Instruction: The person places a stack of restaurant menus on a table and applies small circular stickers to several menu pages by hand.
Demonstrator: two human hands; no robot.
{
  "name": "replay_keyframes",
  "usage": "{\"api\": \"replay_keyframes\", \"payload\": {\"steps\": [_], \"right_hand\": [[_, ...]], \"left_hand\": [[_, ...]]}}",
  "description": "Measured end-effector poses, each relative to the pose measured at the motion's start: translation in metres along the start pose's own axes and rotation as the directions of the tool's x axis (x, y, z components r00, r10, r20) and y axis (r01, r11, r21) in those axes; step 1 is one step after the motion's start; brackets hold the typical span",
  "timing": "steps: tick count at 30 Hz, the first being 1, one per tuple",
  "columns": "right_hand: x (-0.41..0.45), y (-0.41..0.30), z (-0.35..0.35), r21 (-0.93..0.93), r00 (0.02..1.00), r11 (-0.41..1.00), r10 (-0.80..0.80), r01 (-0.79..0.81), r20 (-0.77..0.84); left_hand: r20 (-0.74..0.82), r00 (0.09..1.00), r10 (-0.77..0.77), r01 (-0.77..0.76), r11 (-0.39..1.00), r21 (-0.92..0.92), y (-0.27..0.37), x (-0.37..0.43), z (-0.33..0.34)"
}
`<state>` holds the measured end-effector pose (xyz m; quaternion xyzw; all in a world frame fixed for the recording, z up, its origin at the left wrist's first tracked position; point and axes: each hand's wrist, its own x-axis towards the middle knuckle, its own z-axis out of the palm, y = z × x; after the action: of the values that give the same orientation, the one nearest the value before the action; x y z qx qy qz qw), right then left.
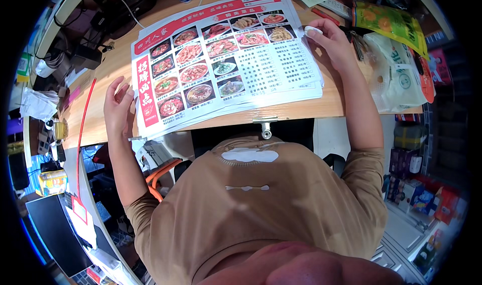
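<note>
A stack of printed paper menu sheets (260, 65) lies before me, with dish photos, red headings and rows of small boxes. The sheets are slightly fanned, and lower ones show at the right and front edges. My right hand (327, 38) pinches a small white rounded object (313, 30), possibly an eraser, at the stack's upper right corner. Beside the left edge of the sheets, my left hand (119, 102) has its fingers loosely curled and apart, with nothing seen in them. Its thumb is close to the paper; contact is unclear. A metal bulldog clip (266, 129) sits at the table's front edge.
The wooden table (94, 108) carries a yellow-green food packet (391, 23) and a plastic bag (395, 72) at right. A red pen (325, 16) lies beyond my right hand. A red strap (84, 123) hangs over the left edge, above a dark monitor (56, 234).
</note>
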<state>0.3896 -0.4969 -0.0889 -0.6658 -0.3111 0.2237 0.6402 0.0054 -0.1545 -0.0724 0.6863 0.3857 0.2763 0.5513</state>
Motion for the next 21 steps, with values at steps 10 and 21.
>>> {"api": "replay_keyframes", "payload": {"steps": [10, 21], "right_hand": [[-0.001, -0.004, 0.004, 0.016, 0.999, 0.999, 0.032, -0.032, -0.001], [-0.001, -0.001, 0.003, -0.004, 0.999, 1.0, 0.019, -0.018, 0.038]], "left_hand": [[-0.024, 1.0, 0.014, -0.013, 0.999, 0.039, -0.004, 0.002, 0.0], [-0.077, 0.997, 0.023, -0.022, 1.0, 0.02, -0.001, 0.006, 0.004]]}}
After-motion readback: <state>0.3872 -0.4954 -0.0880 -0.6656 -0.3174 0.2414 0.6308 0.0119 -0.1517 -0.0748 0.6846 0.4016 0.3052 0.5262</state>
